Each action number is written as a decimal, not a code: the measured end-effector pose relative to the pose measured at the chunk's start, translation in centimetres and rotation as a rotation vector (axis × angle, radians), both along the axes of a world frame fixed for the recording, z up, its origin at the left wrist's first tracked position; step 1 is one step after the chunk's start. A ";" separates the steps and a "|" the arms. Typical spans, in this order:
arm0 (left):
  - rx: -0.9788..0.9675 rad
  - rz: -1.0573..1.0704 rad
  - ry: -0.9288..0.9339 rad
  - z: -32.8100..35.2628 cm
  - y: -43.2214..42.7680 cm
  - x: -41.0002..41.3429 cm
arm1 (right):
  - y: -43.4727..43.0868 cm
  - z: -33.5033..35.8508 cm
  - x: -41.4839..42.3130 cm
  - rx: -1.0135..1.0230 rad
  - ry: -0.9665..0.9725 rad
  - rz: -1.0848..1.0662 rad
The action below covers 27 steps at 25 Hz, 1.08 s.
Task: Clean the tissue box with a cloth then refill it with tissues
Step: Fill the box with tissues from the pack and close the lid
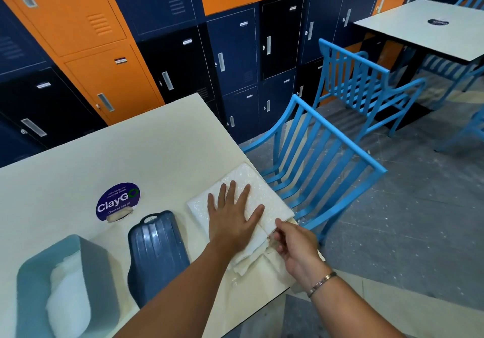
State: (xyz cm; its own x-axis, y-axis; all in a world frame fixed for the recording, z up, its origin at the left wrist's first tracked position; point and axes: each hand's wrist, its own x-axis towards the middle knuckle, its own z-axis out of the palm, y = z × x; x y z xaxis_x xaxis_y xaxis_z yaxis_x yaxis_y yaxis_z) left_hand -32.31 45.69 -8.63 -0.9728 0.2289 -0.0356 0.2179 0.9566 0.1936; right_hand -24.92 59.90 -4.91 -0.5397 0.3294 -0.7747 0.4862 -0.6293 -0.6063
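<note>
Two hands working at the tissue pack (251, 188) near the table's (146, 154) right edge: left hand (233, 220) pressing flat, fingers spread wide; right hand (296, 243) pinching the pack's near corner. Lying further left, lid (157, 248) and open tissue box (39, 272), holding a white cloth (68, 298).

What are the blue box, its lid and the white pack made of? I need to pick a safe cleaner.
Box: likely moulded plastic, smooth matte blue walls with rounded corners. Lid: likely the same plastic, darker, ribbed, slightly glossy. Pack: soft white tissue, apparently in clear crinkly film that glints.
</note>
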 end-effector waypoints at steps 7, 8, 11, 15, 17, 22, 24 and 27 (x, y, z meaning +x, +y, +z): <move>0.018 0.019 0.001 0.1 0.0 0.2 | 1.0 -0.1 1.5 -0.105 0.047 -0.012; 0.018 0.020 0.000 0.1 -0.1 0.2 | 1.3 0.0 1.9 -0.123 0.059 -0.019; 0.016 0.018 0.008 0.1 -0.1 0.1 | 1.6 0.2 2.4 -0.124 0.099 -0.015; 0.017 0.012 0.004 0.0 -0.2 0.2 | 1.1 0.7 1.7 -0.107 0.105 0.010; 0.028 0.015 0.005 0.0 -0.2 0.2 | 0.8 0.8 1.5 -0.127 0.102 -0.003; 0.051 0.060 0.016 -0.2 -1.0 0.0 | 1.5 1.5 3.1 -0.137 0.094 -0.050; 0.064 0.059 0.018 -0.2 -1.9 0.1 | 1.6 1.8 3.8 -0.162 0.123 -0.042; 0.057 0.032 0.007 -0.1 -2.7 0.3 | 1.0 2.0 3.7 -0.220 0.140 -0.027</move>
State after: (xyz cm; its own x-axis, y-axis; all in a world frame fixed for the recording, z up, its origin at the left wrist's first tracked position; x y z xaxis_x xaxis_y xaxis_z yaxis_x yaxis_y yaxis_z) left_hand -32.06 43.03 -8.76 -0.9797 0.1996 -0.0165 0.1895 0.9505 0.2463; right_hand -21.19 60.92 -2.90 -0.6397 0.1772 -0.7480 0.3884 -0.7652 -0.5134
